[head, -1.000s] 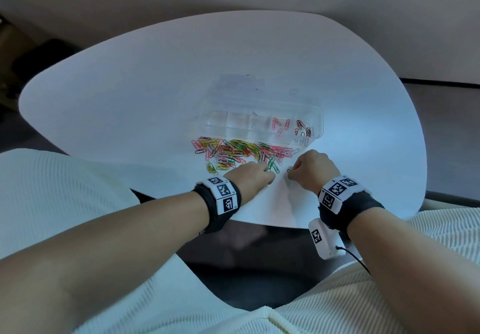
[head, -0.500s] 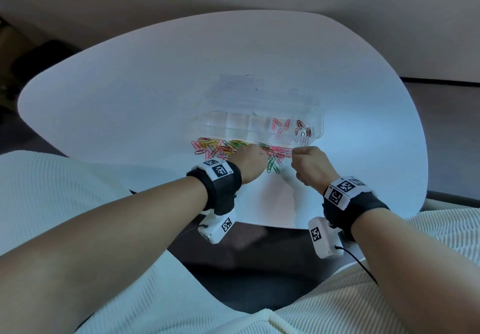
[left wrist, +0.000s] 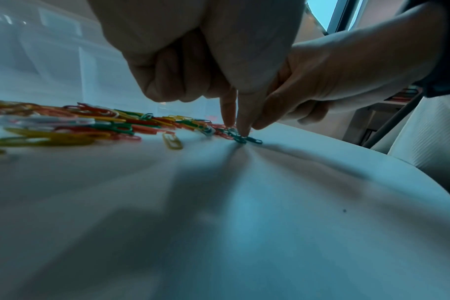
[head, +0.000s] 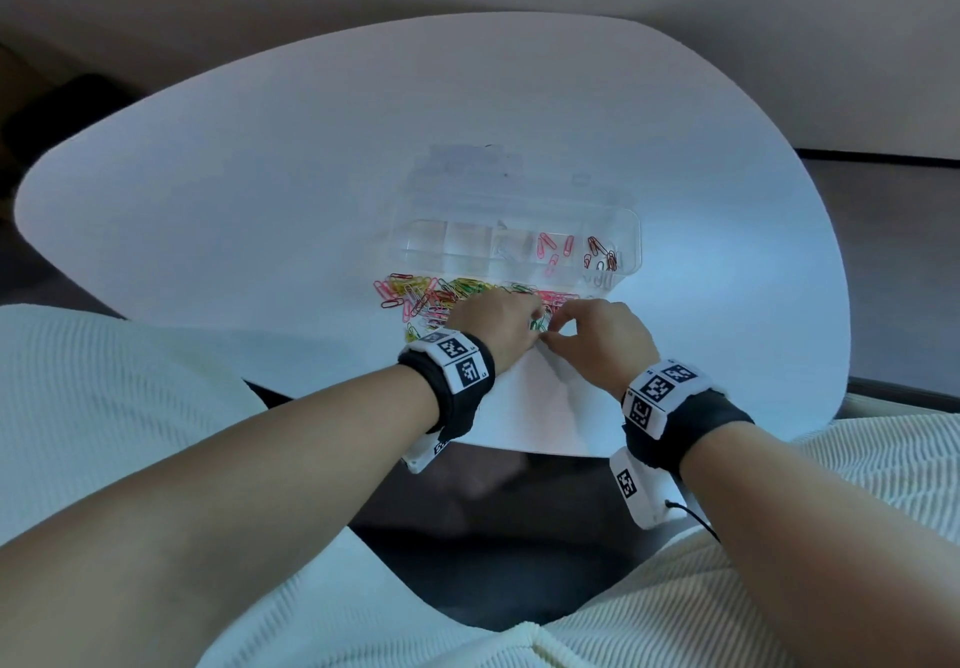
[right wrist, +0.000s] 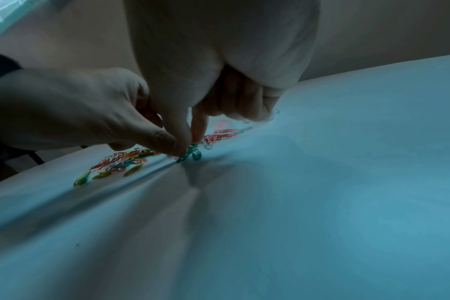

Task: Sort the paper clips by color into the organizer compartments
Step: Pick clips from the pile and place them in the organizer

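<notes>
A loose pile of coloured paper clips (head: 436, 298) lies on the white table, just in front of the clear organizer (head: 635, 231). Pink clips (head: 550, 249) sit in one of its right-hand compartments. Dark red clips (head: 597, 249) and a white one are at its far right end. My left hand (head: 535, 323) and right hand (head: 555, 336) meet at the pile's near right edge. In the left wrist view my left hand (left wrist: 236, 130) pinches down on tangled green clips (left wrist: 247, 139). In the right wrist view my right hand (right wrist: 193, 145) pinches the same green clips (right wrist: 190, 155).
The organizer's open lid (head: 478, 168) lies flat behind it. The table's near edge (head: 519, 446) runs just under my wrists, with a dark floor gap and my lap in white ribbed fabric below. Bare table surface (head: 234, 174) stretches to the left and far side.
My right hand has moved left from near the organizer. My left hand has shifted right across the pile. The fingertips of both hands now meet on the green clips.
</notes>
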{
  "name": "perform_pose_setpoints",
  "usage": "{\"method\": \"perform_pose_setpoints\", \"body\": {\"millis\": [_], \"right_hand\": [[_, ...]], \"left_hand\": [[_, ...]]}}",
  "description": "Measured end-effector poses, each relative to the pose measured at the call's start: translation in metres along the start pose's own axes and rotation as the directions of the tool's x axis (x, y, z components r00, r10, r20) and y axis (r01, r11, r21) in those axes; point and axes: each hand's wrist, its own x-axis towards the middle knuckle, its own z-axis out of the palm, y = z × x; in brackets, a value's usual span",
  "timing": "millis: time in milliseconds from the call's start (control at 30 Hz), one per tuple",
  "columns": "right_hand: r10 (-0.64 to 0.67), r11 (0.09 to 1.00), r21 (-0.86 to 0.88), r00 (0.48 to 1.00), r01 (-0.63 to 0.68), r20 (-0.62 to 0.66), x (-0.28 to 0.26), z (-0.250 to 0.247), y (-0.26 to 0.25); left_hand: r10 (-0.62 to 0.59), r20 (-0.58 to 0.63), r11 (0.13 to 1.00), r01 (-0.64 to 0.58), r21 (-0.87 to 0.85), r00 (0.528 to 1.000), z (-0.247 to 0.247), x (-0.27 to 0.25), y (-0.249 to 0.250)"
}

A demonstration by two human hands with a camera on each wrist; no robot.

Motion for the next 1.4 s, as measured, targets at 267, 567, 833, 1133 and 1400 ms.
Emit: {"method": "perform_pose_setpoints", "body": {"millis": [267,567,833,1133,1400], "right_hand": [[0.07,0.997,-0.045,0.997,-0.069,0.017,0.0,0.0,-0.002],[0.158,0.987,-0.049,0.987,-0.156,0.041,0.002,0.0,-0.001],[0.145,0.987,-0.079,0.987,-0.139,0.068,-0.001,-0.004,-0.002],[0.137,0.99,-0.059,0.979,-0.129,0.153,-0.006,-0.013,-0.001],[0.163,0.681,0.607,0.893,-0.41,0.42,-0.011,-0.023,-0.01]], "left_hand": [[0.015,0.025,0.999,-0.016,0.047,1.0,0.004,0.0,-0.005],[0.014,0.025,0.995,-0.017,0.099,1.0,0.005,0.0,-0.004],[0.077,0.051,0.986,-0.083,0.141,0.996,0.003,0.003,0.01],[0.049,0.102,0.983,-0.066,0.169,0.994,-0.007,-0.001,0.022],[-0.063,0.271,0.985,0.104,-0.14,0.96,-0.038,-0.009,-0.004]]}}
